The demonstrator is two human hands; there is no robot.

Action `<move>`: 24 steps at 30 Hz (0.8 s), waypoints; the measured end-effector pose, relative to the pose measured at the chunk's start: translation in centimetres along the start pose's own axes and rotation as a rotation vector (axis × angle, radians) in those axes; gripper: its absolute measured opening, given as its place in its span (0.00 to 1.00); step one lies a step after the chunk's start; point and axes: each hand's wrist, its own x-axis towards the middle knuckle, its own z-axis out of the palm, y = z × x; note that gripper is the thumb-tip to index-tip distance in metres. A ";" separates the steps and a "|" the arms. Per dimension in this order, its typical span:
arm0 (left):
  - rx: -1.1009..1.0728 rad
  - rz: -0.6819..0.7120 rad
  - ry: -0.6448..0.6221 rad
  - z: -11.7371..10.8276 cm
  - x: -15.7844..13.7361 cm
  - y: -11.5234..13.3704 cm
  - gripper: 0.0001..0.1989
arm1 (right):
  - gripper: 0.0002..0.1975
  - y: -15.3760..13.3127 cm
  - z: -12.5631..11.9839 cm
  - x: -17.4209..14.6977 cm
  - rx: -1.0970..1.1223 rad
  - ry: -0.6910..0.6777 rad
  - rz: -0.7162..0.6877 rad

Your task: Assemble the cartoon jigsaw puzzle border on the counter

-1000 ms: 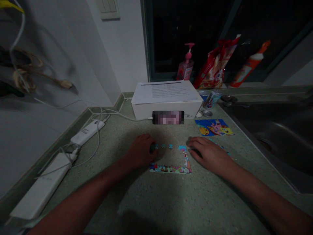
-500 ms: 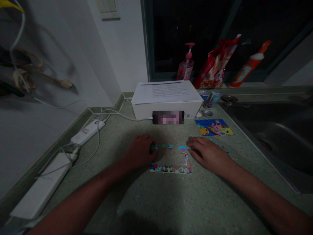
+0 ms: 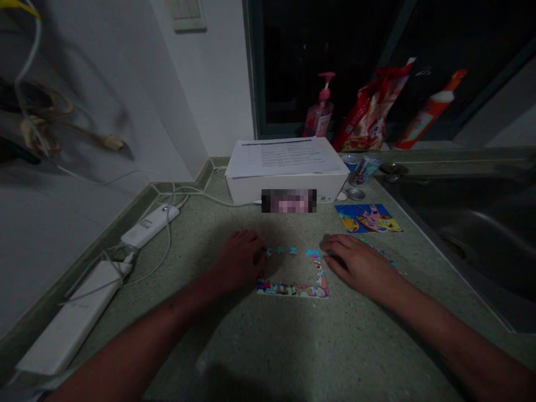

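While your left hand (image 3: 239, 261) curls at nine o'clock of the part-built jigsaw border (image 3: 293, 290), its fingertips are hidden, so I cannot tell whether it grasps anything. Your right hand (image 3: 360, 265) lies released at three, thumb parted from fingers. Between them the border rests on the counter (image 3: 318, 346), small separate pieces (image 3: 293, 250) at twelve, cartoon card (image 3: 369, 218) at two.

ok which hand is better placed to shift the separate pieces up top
The left hand, probably: it's beside one separate piece, while the right hand lies past the right side of the puzzle border.
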 end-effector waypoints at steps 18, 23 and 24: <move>-0.028 -0.047 -0.041 0.1 0.7 0.3 0.10 | 0.09 0.0 -0.1 0.0 0.002 0.000 -0.002; -0.027 -0.043 -0.038 0.3 0.8 0.2 0.10 | 0.09 -0.1 -0.2 0.1 -0.003 -0.014 -0.006; -0.023 -0.044 -0.042 0.3 0.8 0.2 0.09 | 0.09 -0.2 -0.2 0.1 -0.006 -0.014 -0.006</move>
